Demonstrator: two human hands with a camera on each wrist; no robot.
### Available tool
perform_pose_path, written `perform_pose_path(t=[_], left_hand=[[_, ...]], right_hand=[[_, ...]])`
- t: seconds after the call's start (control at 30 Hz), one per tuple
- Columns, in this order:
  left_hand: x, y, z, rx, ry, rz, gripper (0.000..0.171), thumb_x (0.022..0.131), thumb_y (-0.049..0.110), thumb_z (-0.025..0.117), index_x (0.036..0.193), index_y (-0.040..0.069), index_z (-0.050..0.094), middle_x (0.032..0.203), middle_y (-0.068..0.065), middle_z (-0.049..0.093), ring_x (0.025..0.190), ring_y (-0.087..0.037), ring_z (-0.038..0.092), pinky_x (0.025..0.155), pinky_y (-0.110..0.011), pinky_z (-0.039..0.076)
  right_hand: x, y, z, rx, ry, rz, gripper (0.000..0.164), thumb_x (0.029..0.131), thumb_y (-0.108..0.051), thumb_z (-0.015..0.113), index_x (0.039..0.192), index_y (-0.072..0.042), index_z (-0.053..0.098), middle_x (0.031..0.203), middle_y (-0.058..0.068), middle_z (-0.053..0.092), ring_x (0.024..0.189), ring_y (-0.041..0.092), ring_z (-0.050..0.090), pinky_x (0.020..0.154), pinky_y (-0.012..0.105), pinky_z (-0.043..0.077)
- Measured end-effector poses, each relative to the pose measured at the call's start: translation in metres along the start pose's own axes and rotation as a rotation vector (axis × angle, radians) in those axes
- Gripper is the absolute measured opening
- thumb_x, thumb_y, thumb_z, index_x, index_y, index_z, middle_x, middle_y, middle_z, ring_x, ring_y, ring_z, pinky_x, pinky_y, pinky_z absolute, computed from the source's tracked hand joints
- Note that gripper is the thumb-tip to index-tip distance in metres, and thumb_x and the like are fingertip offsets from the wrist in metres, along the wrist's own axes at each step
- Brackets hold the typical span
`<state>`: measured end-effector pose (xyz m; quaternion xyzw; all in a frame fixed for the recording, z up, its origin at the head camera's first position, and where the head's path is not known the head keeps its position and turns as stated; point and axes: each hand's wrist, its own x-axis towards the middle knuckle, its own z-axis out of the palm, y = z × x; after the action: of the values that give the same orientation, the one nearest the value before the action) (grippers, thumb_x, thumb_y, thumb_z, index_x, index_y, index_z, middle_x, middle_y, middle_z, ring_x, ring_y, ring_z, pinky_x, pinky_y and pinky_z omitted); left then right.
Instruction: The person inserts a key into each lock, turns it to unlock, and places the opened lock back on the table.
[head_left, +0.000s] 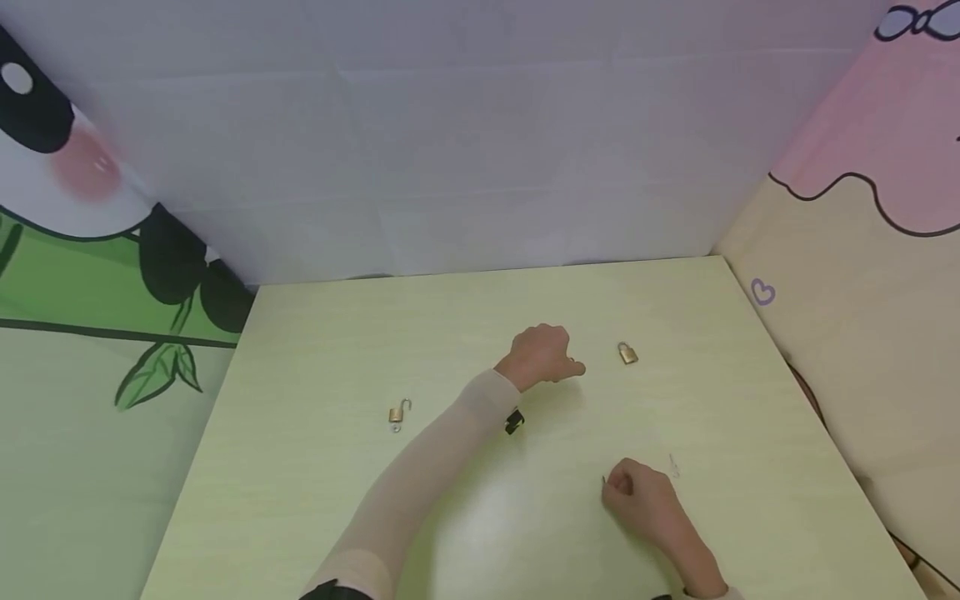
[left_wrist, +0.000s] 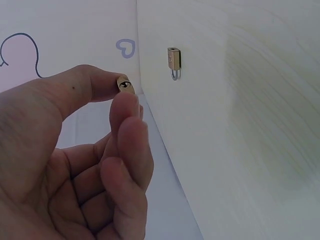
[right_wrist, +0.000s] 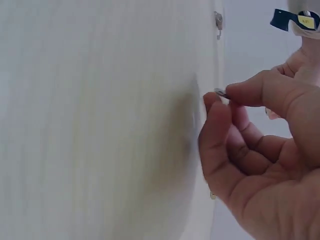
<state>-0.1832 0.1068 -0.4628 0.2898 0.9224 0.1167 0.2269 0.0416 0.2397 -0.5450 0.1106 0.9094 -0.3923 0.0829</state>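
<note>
The left hand [left_wrist: 75,165] pinches a small padlock [left_wrist: 125,84] keyhole-out; the right hand [right_wrist: 260,160] pinches a tiny key [right_wrist: 220,92], tip forward

Brightness: even, soft, fairly bright in all views.
Shadows: faint, diffuse beside the forearm on the surface [head_left: 315,467].
Glare: pale sheen near the surface's front centre.
Focus: wrist views soft; close fingers blurred.
Distortion: head view's edges bowed.

Small brass padlock [left_wrist: 125,85], pinched aloft
</note>
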Motion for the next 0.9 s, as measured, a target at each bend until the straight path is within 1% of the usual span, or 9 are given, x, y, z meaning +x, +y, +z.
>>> perform_pose_path(t=[0.1,0.23,0.33,0.4,0.5,0.57,0.7,0.83,0.9], left_hand=[[0.0,-0.001,0.001,-0.005,0.002,0.003,0.041,0.089,0.045,0.067,0.063,0.013,0.066,0.051,0.005,0.059,0.042,-0.007,0.038,0.041,-0.023,0.027],[0.0,-0.002,0.001,-0.009,0.007,0.009,0.04,0.089,0.045,0.067,0.064,0.013,0.066,0.051,0.005,0.06,0.042,-0.006,0.037,0.04,-0.023,0.027],[-0.001,-0.002,0.001,-0.009,0.012,0.004,0.04,0.088,0.045,0.067,0.064,0.014,0.065,0.051,0.005,0.059,0.042,-0.006,0.037,0.04,-0.023,0.028],[-0.001,-0.003,0.001,-0.008,0.015,0.001,0.039,0.088,0.045,0.067,0.064,0.014,0.064,0.051,0.005,0.058,0.043,-0.006,0.036,0.041,-0.022,0.028],[-0.003,-0.003,0.001,-0.004,0.02,0.0,0.039,0.088,0.044,0.067,0.064,0.014,0.064,0.051,0.005,0.057,0.042,-0.006,0.036,0.04,-0.022,0.027],[-0.005,-0.002,0.0,-0.002,0.022,0.002,0.039,0.089,0.044,0.067,0.064,0.014,0.063,0.05,0.005,0.057,0.042,-0.006,0.035,0.041,-0.022,0.027],[-0.01,0.0,-0.002,0.0,0.022,0.001,0.039,0.088,0.043,0.068,0.062,0.015,0.059,0.048,0.006,0.051,0.042,-0.006,0.033,0.041,-0.022,0.026],[-0.014,0.001,-0.001,-0.004,0.03,0.005,0.04,0.087,0.042,0.068,0.061,0.015,0.054,0.047,0.007,0.042,0.042,-0.006,0.03,0.041,-0.022,0.025],[-0.015,0.001,0.0,-0.005,0.037,0.007,0.041,0.087,0.042,0.068,0.06,0.016,0.052,0.046,0.008,0.041,0.042,-0.006,0.03,0.041,-0.022,0.024]], right_hand=[[0.004,0.0,-0.003,0.101,-0.018,0.014,0.007,0.089,-0.008,0.071,0.085,-0.011,0.066,0.071,-0.005,0.062,0.062,0.012,0.058,0.059,0.027,0.046],[0.01,-0.001,-0.004,0.268,-0.048,0.036,0.007,0.092,-0.014,0.072,0.091,-0.008,0.068,0.069,0.002,0.066,0.063,0.019,0.063,0.063,0.029,0.046],[0.015,-0.003,-0.004,0.355,-0.038,0.025,0.013,0.093,-0.018,0.072,0.095,-0.006,0.068,0.071,0.006,0.067,0.066,0.022,0.065,0.069,0.029,0.047],[0.018,-0.005,-0.004,0.397,-0.016,0.009,0.015,0.094,-0.018,0.072,0.096,-0.004,0.068,0.075,0.008,0.069,0.068,0.023,0.066,0.071,0.029,0.049],[0.023,-0.01,-0.004,0.455,0.008,-0.013,0.016,0.094,-0.016,0.071,0.097,-0.001,0.067,0.08,0.011,0.07,0.069,0.024,0.068,0.071,0.029,0.053],[0.027,-0.013,-0.005,0.474,0.019,-0.025,0.016,0.094,-0.015,0.071,0.097,0.0,0.067,0.082,0.013,0.07,0.069,0.025,0.068,0.071,0.03,0.054],[0.034,-0.019,-0.007,0.491,0.019,-0.055,0.017,0.095,-0.016,0.07,0.098,0.0,0.068,0.085,0.016,0.071,0.071,0.027,0.069,0.071,0.033,0.055],[0.042,-0.025,-0.011,0.524,0.009,-0.081,0.018,0.095,-0.016,0.07,0.097,0.002,0.069,0.089,0.021,0.071,0.073,0.033,0.069,0.073,0.036,0.056],[0.047,-0.029,-0.014,0.539,0.002,-0.09,0.017,0.095,-0.015,0.07,0.097,0.002,0.068,0.091,0.023,0.07,0.074,0.034,0.069,0.074,0.038,0.057]])
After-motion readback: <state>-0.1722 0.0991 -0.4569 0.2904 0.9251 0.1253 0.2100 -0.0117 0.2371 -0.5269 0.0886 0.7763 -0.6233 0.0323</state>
